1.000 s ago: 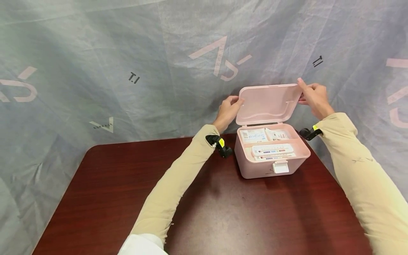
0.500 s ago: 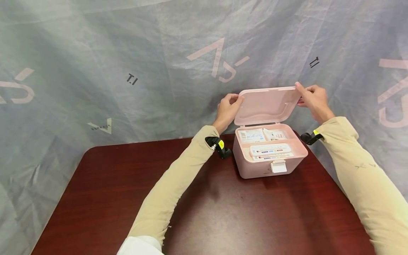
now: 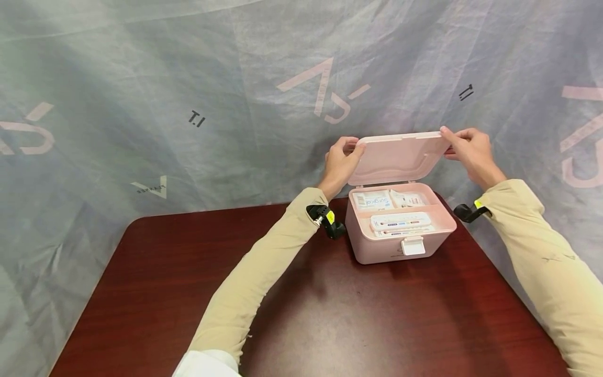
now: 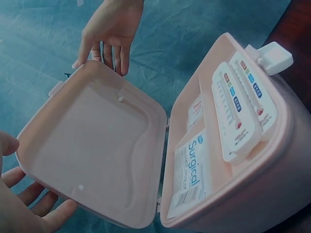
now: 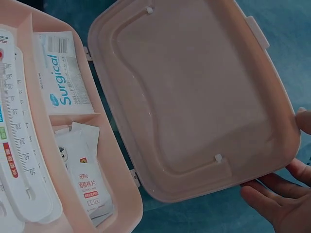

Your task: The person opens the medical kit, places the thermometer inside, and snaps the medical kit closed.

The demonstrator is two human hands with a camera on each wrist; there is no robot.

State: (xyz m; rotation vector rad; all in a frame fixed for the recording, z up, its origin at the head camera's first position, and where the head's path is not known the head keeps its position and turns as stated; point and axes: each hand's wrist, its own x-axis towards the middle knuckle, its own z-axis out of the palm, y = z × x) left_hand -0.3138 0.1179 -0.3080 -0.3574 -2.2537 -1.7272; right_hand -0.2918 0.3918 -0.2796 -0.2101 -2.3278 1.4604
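A pink plastic first-aid box [image 3: 381, 253] stands on the table with its hinged lid [image 3: 393, 157] raised and leaning back. My left hand [image 3: 340, 165] pinches the lid's left corner between thumb and fingers. At the opposite corner my right hand [image 3: 473, 154] grips the edge, thumb on the inner side. Inside the box lie white thermometers [image 4: 233, 111] in the front compartment. Behind them a packet marked Surgical [image 4: 190, 167] and several alcohol pad sachets [image 5: 85, 170] fill two smaller compartments. A white latch [image 3: 413, 245] hangs on the box's front.
The dark red wooden table [image 3: 188, 251] reaches to a grey printed cloth [image 3: 235, 104] hung behind it. The box sits near the table's back right corner, close to the cloth. A black wrist camera [image 3: 330, 222] is strapped to each sleeve.
Both hands have tipped the lid somewhat forward and down from its more upright position. The box and its contents stay in place.
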